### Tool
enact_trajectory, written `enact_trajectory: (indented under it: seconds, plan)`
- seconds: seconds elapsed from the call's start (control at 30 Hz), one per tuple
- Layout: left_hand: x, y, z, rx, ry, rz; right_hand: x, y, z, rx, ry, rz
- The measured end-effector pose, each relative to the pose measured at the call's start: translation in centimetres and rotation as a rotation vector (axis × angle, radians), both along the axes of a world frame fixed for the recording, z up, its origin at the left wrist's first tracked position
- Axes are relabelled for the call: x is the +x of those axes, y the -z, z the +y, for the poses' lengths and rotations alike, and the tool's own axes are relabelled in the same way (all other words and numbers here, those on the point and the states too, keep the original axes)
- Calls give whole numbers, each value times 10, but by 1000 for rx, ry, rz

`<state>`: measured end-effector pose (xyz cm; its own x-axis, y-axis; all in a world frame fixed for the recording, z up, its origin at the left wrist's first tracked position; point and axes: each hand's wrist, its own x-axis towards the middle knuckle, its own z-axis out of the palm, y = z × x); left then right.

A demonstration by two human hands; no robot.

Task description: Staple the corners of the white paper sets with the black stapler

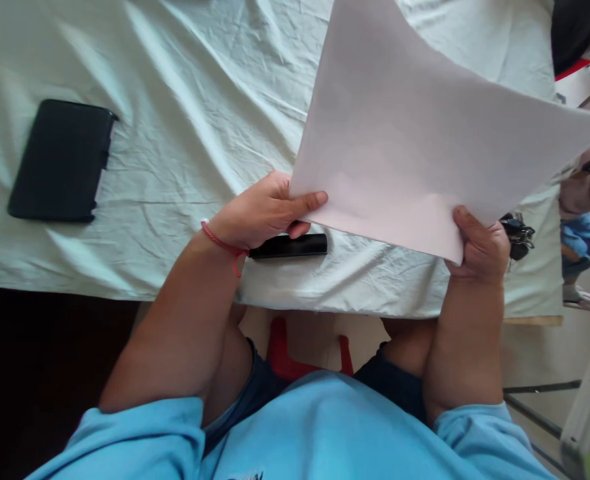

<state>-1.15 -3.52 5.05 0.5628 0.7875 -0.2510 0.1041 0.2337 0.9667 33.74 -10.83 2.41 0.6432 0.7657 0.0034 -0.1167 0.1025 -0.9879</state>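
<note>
A large sheet of white paper [405, 140] is held above the table between both my hands. My left hand [275, 207] grips its near left corner, thumb on top and fingers beneath. At the near right corner my right hand [482, 243] pinches the paper with the thumb on its upper face. The far part of the sheet bows and its right corner sticks out to the side. Under my left hand lies a long black object [295, 247], partly hidden by the wrist. A bunch of keys [519, 235] sits just beyond my right hand.
A pale green cloth [185, 133] with wrinkles covers the table. On the left lies a black folder-like case [62, 160]. A red stool [289, 363] shows below the table's near edge. At the right, another person's arm and leg [582, 233] are near the table.
</note>
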Motion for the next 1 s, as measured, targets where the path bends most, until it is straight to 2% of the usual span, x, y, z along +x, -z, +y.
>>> enact_trajectory:
  seconds: [0.2,0.3,0.4,0.53,0.67,0.77,0.83,1.0]
  plan:
    - [1,4,0,-28,-42,1,2,1,-1,15,-17,20]
    - [3,6,-3,-21,-121,43,4,0,-2,32,-1,1]
    - [7,8,-7,36,-246,3,5,0,-6,35,27,-32]
    - [9,12,-6,156,-324,-69,6,2,-9,10,-53,-80]
    - [9,20,0,256,-312,-160,3,3,-8,43,-37,-74]
    - [9,22,2,244,-331,-182,-1,1,-6,50,-31,-58]
    - [9,18,0,194,-314,-129,-2,-1,-5,30,-39,-69]
    - [1,7,0,162,-130,84,7,1,-4,-127,-39,-43]
